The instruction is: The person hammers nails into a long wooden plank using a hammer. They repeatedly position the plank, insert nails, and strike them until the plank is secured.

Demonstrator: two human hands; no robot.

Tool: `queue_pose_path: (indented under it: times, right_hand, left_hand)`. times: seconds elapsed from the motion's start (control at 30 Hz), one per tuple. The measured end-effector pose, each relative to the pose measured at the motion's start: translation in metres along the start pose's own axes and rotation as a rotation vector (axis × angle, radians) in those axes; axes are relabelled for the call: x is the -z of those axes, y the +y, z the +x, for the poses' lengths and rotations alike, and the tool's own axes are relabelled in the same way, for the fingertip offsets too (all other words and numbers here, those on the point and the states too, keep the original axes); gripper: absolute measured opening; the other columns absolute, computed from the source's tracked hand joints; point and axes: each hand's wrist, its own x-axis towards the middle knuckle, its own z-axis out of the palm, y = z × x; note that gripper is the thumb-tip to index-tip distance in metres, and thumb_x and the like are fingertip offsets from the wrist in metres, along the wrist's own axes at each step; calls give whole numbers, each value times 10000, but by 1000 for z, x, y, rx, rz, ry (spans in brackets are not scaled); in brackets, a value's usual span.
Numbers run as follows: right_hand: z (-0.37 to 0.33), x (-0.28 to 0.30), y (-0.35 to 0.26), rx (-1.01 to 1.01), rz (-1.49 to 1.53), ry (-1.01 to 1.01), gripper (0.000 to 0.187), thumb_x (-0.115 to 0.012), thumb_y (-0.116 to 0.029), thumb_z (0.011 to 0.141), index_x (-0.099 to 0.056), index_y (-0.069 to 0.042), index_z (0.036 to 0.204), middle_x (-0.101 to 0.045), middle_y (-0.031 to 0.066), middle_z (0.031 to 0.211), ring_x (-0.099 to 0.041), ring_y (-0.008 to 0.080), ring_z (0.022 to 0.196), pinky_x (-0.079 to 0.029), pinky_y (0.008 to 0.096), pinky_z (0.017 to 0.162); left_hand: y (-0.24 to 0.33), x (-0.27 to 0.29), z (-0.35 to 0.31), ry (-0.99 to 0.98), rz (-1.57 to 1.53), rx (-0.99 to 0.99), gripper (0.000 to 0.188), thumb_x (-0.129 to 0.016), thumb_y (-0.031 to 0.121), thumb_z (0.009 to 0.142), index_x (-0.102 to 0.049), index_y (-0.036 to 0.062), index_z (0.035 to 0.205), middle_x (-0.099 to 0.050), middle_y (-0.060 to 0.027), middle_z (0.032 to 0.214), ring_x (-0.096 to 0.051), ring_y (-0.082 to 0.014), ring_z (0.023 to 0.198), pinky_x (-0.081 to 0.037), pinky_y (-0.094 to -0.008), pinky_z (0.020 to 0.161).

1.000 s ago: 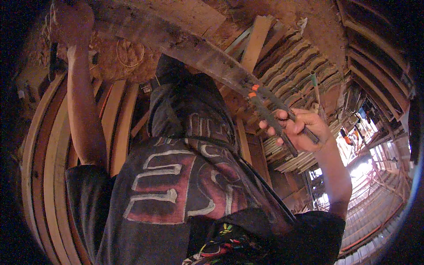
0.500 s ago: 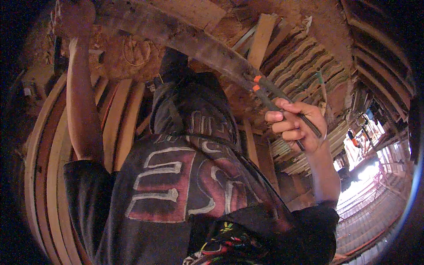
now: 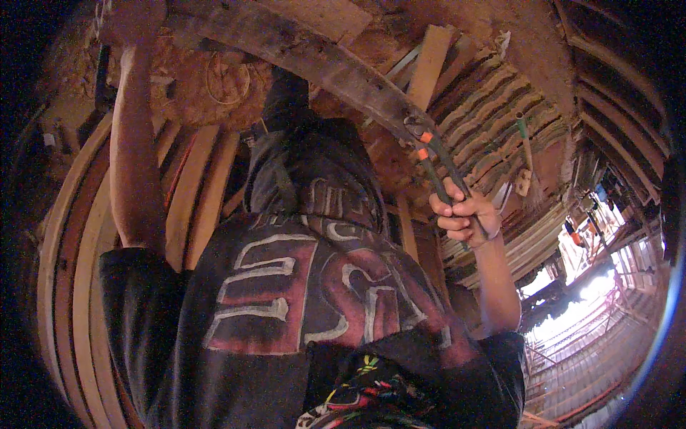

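Fingers, right hand: the right hand (image 3: 471, 214) is curled round both handles of a pair of long-handled pincers (image 3: 444, 159); fingers (image 3: 451, 222) bent, handles close together.
Pincers: dark handles, orange collars (image 3: 423, 154) near the head; held to the person's right, head up at the right end of a long plank. Whether the head bites into the wood, cannot tell.
Plank: long brown plank (image 3: 307, 64), worn and stained, running from upper left down toward the pincers; looks bowed in this wide lens.
Fingers, left hand: the left hand (image 3: 136, 28) is at the upper rim by the plank's far end; too dark to tell whether its fingers grip.
Clothing: dark shirt (image 3: 193, 322) with large red and pale lettering.
Ground: reddish brown, loose-looking; a thin loop of cord or wire (image 3: 227, 100) lies on it below the plank.
Timber, left: long boards (image 3: 93, 236) side by side beside the left forearm.
Timber, right: pale board (image 3: 431, 64) leaning near the plank's end; wavy-edged slabs (image 3: 493, 107) behind; green-topped stick (image 3: 522, 129) near them.
Room: dim; ribbed sheeting (image 3: 607, 357) and a bright opening (image 3: 572, 286) at lower right.
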Motion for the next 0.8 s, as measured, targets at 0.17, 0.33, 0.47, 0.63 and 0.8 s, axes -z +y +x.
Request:
queue_pose_path:
  times: [0.17, 0.33, 0.47, 0.63, 0.8]
  right_hand:
    - [-12, -12, 15, 576, -604, 98, 308, -658, -56, 745, -422, -114, 935, -479, 226, 1218, -605, 325, 937, -520, 415, 722]
    - [-12, -57, -2, 743, -659, 167, 277, -517, -3, 735, -490, -61, 1005, -358, 271, 1470, -369, 429, 1370, -322, 568, 1120]
    - [27, -57, -48, 862, -1095, 481, 253, -482, 27, 784, -491, -38, 1028, -451, 186, 1419, -445, 355, 1330, -405, 439, 1031]
    - [126, -36, -128, 1125, -2013, 712, 162, -516, -19, 834, -547, -15, 993, -562, 164, 1243, -548, 340, 1111, -424, 357, 962]
    - [221, -74, -145, 1264, -2124, 246, 220, -576, -82, 835, -582, -14, 1044, -479, 193, 1351, -471, 369, 1262, -383, 427, 1057]
  left_hand:
    - [2, 19, 4, 4, 25, -5, 109, -562, 163, 939, -578, 64, 981, -591, -180, 868, -564, -400, 824, -431, -475, 702]
    - [-25, 19, -2, 86, 105, -103, 186, -561, 198, 964, -584, 21, 1019, -638, -146, 897, -617, -341, 834, -476, -437, 722]
    - [-21, 21, -9, 55, 2, 77, 293, -576, 329, 956, -584, 37, 979, -667, -159, 870, -639, -360, 783, -478, -458, 672]
    - [-13, 84, -61, -196, -421, 385, 288, -543, 340, 995, -550, 64, 909, -560, -35, 720, -529, -164, 620, -430, -307, 575]
    - [-8, 115, -108, -283, -826, 847, 255, -494, 319, 1029, -530, 118, 878, -463, 51, 687, -406, -51, 567, -329, -234, 505]
